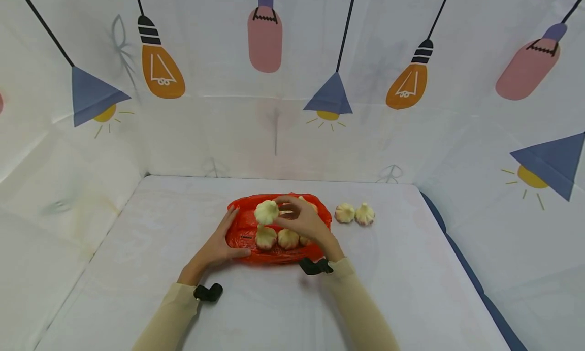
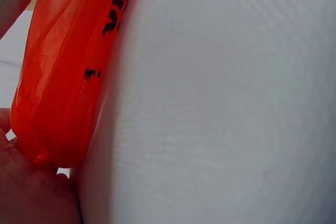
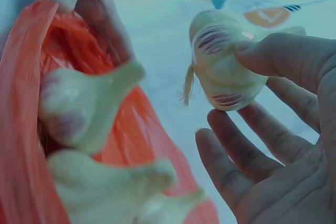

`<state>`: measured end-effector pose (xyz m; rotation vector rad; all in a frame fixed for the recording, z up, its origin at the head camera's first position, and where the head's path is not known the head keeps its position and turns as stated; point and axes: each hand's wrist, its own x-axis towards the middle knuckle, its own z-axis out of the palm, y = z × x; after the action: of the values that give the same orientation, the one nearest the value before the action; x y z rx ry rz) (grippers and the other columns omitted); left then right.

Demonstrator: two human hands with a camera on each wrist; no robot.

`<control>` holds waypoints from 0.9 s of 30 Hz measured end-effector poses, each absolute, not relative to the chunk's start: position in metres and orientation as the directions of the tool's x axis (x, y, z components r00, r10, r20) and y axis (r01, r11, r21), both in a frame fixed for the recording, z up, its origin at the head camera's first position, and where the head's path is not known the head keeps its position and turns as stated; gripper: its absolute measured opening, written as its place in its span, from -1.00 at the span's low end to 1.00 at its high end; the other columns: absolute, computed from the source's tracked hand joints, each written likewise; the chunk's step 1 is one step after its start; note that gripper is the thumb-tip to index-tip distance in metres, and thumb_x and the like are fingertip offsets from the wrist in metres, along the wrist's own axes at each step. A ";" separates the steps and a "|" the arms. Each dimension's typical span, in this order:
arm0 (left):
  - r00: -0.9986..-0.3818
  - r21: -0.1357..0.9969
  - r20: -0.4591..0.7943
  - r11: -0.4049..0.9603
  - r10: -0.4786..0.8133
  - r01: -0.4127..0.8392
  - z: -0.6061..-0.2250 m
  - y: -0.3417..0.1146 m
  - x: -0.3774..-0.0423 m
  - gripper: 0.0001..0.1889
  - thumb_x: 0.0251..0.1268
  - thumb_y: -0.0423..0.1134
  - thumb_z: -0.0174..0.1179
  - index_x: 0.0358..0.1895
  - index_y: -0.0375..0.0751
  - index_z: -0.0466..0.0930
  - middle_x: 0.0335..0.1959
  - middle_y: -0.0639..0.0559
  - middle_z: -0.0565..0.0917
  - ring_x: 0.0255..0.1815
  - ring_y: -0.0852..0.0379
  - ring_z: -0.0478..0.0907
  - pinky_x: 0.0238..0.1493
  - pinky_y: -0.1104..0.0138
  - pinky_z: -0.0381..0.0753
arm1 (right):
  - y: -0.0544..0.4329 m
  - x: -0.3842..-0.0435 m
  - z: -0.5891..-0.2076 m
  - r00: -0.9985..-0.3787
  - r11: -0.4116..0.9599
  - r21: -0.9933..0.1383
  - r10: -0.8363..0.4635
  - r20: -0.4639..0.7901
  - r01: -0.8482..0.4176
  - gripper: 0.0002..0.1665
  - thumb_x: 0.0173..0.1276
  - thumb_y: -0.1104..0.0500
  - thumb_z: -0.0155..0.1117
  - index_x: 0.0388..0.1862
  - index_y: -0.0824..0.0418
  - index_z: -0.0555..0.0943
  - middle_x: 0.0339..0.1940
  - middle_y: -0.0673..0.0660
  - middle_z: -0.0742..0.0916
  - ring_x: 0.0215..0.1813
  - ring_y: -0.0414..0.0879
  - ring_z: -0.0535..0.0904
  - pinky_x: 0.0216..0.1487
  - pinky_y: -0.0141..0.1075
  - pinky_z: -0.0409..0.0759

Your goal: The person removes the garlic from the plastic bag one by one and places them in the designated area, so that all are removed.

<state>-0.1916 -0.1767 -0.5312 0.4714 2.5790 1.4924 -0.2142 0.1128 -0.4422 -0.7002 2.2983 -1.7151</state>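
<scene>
Garlic bulb (image 1: 266,212) in right hand (image 1: 301,220)

Red plastic bag (image 1: 274,259): on flat white table (image 1: 425,269)
Pale round garlic bulbs (image 1: 288,238): some in bag, two right of it

Backdrop (image 1: 215,132) with 2 printed orange bulbs (image 1: 162,72)

Long pale beige sleeves (image 1: 166,316), small black rounded wrist fittings (image 1: 208,292), bare fingers (image 3: 244,149)
</scene>
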 end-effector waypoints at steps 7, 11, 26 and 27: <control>-0.946 0.862 0.037 0.468 0.321 0.193 -0.532 -0.178 -0.190 0.30 -0.03 0.05 0.60 0.71 -0.02 -0.14 0.74 -0.02 -0.23 0.72 -0.28 -0.25 0.54 -0.38 0.01 | 0.143 -0.200 -0.439 -0.904 0.195 -0.947 -0.394 0.164 -0.257 -0.45 0.35 0.22 0.46 0.31 0.12 0.58 0.32 0.17 0.64 0.26 0.16 0.67 0.17 -0.11 0.73; -0.943 0.863 0.041 0.464 0.331 0.201 -0.532 -0.177 -0.191 0.29 -0.03 0.04 0.60 0.71 -0.02 -0.14 0.74 -0.02 -0.24 0.72 -0.28 -0.26 0.53 -0.39 0.01 | 0.165 -0.191 -0.436 -0.912 0.201 -0.931 -0.345 0.224 -0.304 -0.44 0.33 0.26 0.48 0.30 0.13 0.59 0.32 0.19 0.65 0.29 0.17 0.64 0.27 -0.02 0.67; -0.939 0.854 0.054 0.472 0.340 0.220 -0.529 -0.177 -0.192 0.29 -0.03 0.07 0.59 0.70 -0.07 -0.13 0.74 -0.10 -0.23 0.70 -0.35 -0.22 0.52 -0.42 -0.02 | 0.222 -0.172 -0.434 -0.931 0.246 -0.901 -0.178 0.320 -0.357 -0.45 0.28 0.39 0.47 0.26 0.29 0.60 0.26 0.27 0.67 0.19 -0.18 0.67 0.19 -0.29 0.69; -0.939 0.853 0.051 0.474 0.339 0.217 -0.529 -0.177 -0.192 0.29 -0.02 0.07 0.59 0.70 -0.06 -0.13 0.74 -0.10 -0.23 0.70 -0.35 -0.22 0.52 -0.42 -0.02 | 0.224 -0.171 -0.433 -0.931 0.246 -0.901 -0.164 0.326 -0.358 -0.44 0.27 0.39 0.48 0.26 0.29 0.61 0.26 0.28 0.67 0.19 -0.21 0.68 0.18 -0.30 0.69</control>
<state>-0.1918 -0.1766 -0.5294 0.4906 2.5876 1.4702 -0.1710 0.2239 -0.4335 -0.5516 2.6038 -1.9611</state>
